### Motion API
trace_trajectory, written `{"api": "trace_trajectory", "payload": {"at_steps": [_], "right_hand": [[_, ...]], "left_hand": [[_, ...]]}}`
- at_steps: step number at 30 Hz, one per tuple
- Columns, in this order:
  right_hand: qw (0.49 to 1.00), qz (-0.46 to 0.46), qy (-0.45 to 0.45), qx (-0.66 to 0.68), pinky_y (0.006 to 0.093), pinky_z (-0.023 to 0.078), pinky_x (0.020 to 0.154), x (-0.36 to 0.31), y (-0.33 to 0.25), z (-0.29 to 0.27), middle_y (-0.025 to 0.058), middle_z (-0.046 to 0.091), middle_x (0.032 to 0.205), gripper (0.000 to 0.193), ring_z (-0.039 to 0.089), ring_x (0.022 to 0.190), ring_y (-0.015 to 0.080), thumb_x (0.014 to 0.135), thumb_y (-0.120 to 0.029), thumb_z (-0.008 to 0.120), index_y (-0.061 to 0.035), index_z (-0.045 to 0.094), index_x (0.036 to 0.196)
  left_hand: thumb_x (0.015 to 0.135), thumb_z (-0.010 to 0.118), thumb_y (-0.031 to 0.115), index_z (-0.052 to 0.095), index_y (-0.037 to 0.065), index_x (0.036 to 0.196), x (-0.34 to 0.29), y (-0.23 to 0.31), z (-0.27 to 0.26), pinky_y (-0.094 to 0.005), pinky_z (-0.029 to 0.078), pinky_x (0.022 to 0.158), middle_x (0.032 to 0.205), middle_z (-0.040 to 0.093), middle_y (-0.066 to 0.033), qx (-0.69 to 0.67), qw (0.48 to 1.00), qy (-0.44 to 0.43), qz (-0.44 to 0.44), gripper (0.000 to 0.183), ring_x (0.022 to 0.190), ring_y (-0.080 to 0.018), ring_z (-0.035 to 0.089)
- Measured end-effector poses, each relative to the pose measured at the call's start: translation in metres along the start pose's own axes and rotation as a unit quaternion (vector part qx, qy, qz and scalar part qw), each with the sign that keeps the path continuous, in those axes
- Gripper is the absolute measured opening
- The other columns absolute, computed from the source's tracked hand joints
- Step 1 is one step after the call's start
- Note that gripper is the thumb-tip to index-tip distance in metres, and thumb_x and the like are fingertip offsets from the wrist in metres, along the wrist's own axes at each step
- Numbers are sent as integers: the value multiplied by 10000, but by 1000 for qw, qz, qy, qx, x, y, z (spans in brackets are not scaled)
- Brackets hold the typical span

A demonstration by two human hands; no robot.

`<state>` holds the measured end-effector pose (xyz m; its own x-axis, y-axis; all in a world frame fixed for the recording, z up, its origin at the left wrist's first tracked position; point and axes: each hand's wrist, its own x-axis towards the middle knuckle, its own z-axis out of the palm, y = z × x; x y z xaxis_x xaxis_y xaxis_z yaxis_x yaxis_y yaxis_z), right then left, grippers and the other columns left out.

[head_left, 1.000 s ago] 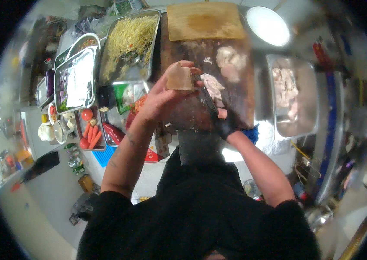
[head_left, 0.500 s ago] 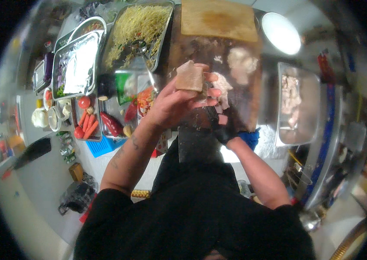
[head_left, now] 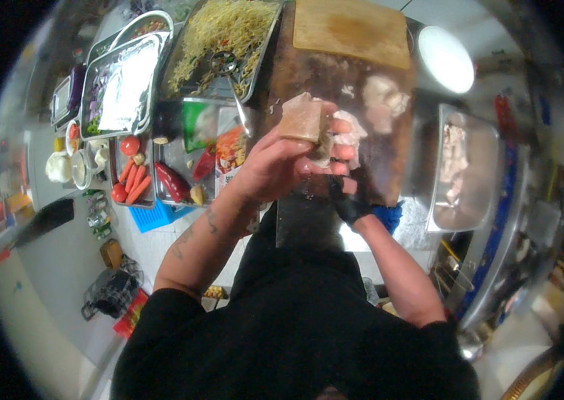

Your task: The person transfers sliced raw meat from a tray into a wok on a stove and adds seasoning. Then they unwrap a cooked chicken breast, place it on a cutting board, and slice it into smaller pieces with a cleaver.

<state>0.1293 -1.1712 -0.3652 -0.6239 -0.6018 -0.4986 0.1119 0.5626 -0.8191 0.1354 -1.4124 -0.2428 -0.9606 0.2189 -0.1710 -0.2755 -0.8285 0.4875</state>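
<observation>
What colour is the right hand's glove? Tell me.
The glove is black; it shows in the head view, the only one.

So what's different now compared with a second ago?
The fingers of the left hand, curled around the tan block before, now stretch rightward in front of the pale sliced meat. The dark tool that jutted from the right hand is now hidden. The whole view has slid rightward. The block stays in the left hand; the larger pale piece and metal tray stay put.
</observation>
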Motion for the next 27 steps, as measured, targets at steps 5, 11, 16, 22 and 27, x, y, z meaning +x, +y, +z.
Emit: {"api": "trace_trajectory", "payload": {"at_steps": [5,11,16,22,27], "right_hand": [[999,11,2,31,402,501,991,1,-5,1,149,734,1148,552,674,1141,281,1132,-485,404,-63,735,1264],[1000,4,9,-21,397,498,984,1,-10,0,154,737,1139,455,677,1128,294,1093,-391,459,-55,727,1242],[990,-101,69,-69,419,536,891,-1,-16,1,194,752,1061,277,710,1035,336,988,-215,601,-50,720,1176],[977,-4,90,-194,428,554,863,-10,-31,-16,237,730,1067,279,715,982,382,1048,-188,554,-20,728,1187],[926,-154,275,-209,456,571,847,-18,-31,-31,252,719,1052,270,707,954,435,998,-84,578,-12,716,1218]], "left_hand": [[905,762,324,315,51,1594,-2,-1,1,-551,587,1023,1485,546,-214,13,1000,25,-3,865,1259,-402,657],[915,757,317,319,51,1591,-4,0,3,-549,589,1019,1483,549,-209,14,1000,28,-1,848,1253,-400,661],[950,711,278,324,49,1591,-7,0,0,-530,585,1020,1473,564,-202,11,1000,26,6,783,1247,-377,669],[919,733,195,564,8,1409,-13,-23,-51,-412,566,957,1385,643,-180,436,873,210,58,551,1154,-328,699],[848,791,228,661,31,1281,-13,-64,-108,-433,543,949,1220,655,-182,675,685,266,61,493,1080,-396,661]]}}
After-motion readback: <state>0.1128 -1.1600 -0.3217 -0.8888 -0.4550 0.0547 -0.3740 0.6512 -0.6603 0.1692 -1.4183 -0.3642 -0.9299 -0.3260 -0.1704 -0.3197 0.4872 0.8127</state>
